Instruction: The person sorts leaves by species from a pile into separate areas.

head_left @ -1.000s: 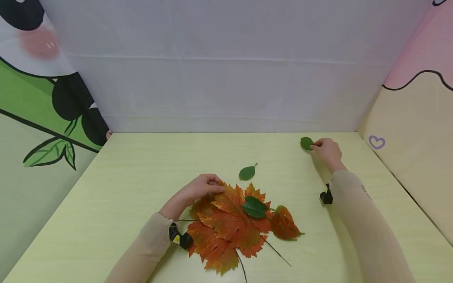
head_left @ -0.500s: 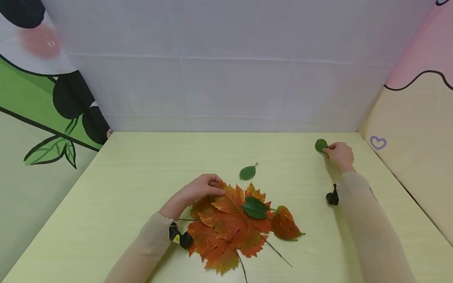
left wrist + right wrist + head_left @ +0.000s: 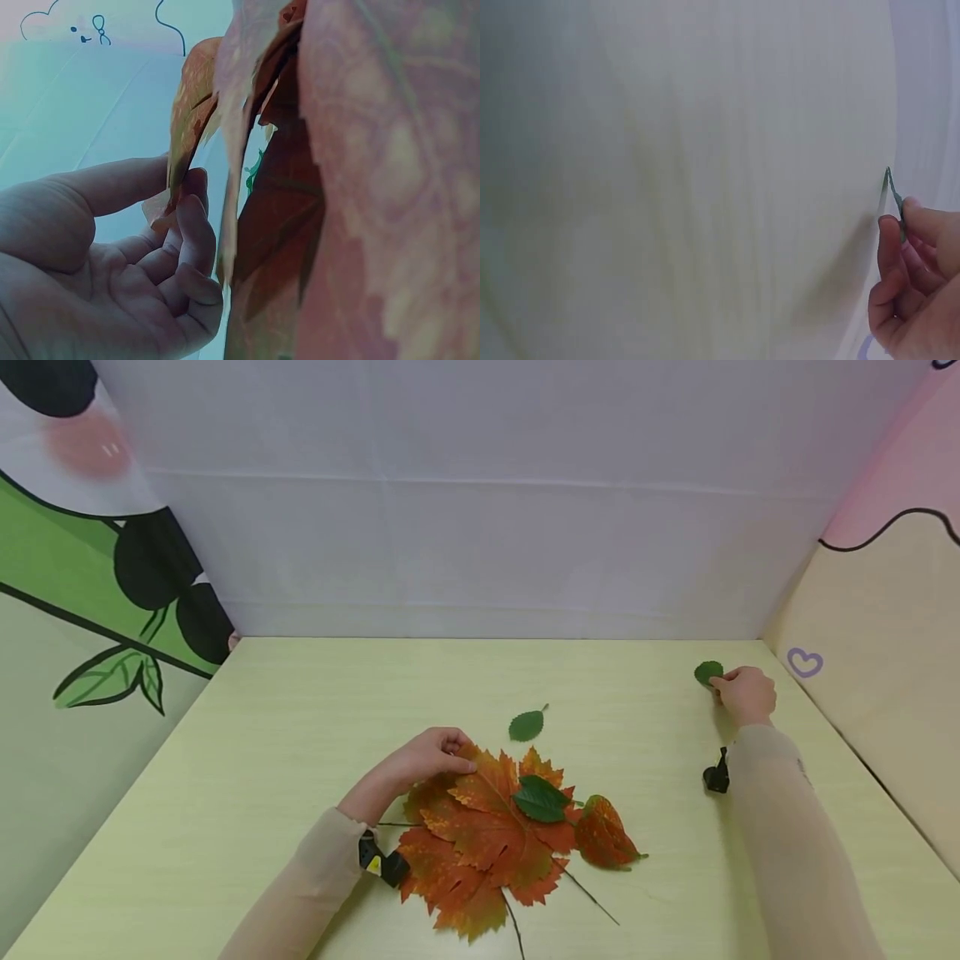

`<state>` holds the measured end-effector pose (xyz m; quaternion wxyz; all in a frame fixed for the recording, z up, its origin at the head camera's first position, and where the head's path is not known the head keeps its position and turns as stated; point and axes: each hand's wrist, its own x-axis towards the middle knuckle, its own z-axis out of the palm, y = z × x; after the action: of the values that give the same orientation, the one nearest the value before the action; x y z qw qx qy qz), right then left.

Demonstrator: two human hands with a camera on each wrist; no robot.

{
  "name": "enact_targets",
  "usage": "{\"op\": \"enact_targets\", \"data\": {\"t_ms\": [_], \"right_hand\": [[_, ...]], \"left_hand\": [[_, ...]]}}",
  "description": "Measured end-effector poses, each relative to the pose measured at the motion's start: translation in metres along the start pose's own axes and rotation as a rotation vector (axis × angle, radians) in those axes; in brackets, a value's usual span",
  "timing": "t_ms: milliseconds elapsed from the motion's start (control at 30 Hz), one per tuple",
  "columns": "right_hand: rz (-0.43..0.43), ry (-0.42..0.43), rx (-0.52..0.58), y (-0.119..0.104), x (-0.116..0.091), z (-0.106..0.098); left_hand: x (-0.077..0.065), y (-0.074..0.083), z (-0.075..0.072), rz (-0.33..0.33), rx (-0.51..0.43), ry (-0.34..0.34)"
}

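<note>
We see a person's left hand (image 3: 427, 756) at the upper left edge of a pile of orange leaves (image 3: 480, 839), which lies at the near middle of a pale table (image 3: 300, 702). Its thumb and forefinger are brought together on the edge of one leaf, and from the left wrist we see the other fingers bent loosely beneath. We find the right hand (image 3: 748, 695) well apart, near the table's far right corner, with thumb and forefinger pinching a green leaf (image 3: 707, 672) and the remaining fingers curled in. From the right wrist we see that leaf nearly edge-on, and we cannot tell whether its tip touches the table. A second green leaf (image 3: 526, 726) lies flat by itself just beyond the pile, its short stem pointing away from us. A darker leaf (image 3: 542, 799) rests on top of the orange ones toward their right side, and a reddish leaf (image 3: 603, 833) sits at the pile's right edge. We make out thin stems (image 3: 512, 913) sticking out on the near side. Both arms wear beige sleeves (image 3: 300, 881), and a small black camera (image 3: 716, 775) sits at each wrist. Behind the table we see a creased greyish cloth (image 3: 487, 543).
</note>
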<state>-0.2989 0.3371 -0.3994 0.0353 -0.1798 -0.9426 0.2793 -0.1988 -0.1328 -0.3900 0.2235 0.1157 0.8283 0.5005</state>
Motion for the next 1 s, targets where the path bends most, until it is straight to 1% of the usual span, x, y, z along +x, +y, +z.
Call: {"op": "enact_targets", "data": {"t_ms": [167, 300, 467, 733, 833, 1000], "right_hand": [[0.034, 0.004, -0.037, 0.005, 0.001, -0.004], [0.054, -0.007, -0.043, 0.007, 0.0, -0.008], [0.072, -0.004, -0.016, 0.01, 0.0, -0.011], [0.066, 0.035, -0.005, 0.018, 0.004, -0.013], [0.069, 0.03, -0.027, 0.021, 0.007, -0.013], [0.116, -0.003, -0.058, 0.022, 0.009, -0.015]], "left_hand": [[0.0, 0.001, 0.001, 0.008, -0.003, 0.001], [0.001, 0.001, 0.001, 0.009, -0.005, 0.003], [-0.001, 0.001, -0.001, -0.005, -0.006, 0.003], [-0.001, 0.0, -0.002, 0.003, -0.008, -0.002], [-0.001, 0.0, -0.003, 0.005, -0.006, -0.004], [-0.001, -0.001, -0.003, 0.008, -0.014, -0.007]]}}
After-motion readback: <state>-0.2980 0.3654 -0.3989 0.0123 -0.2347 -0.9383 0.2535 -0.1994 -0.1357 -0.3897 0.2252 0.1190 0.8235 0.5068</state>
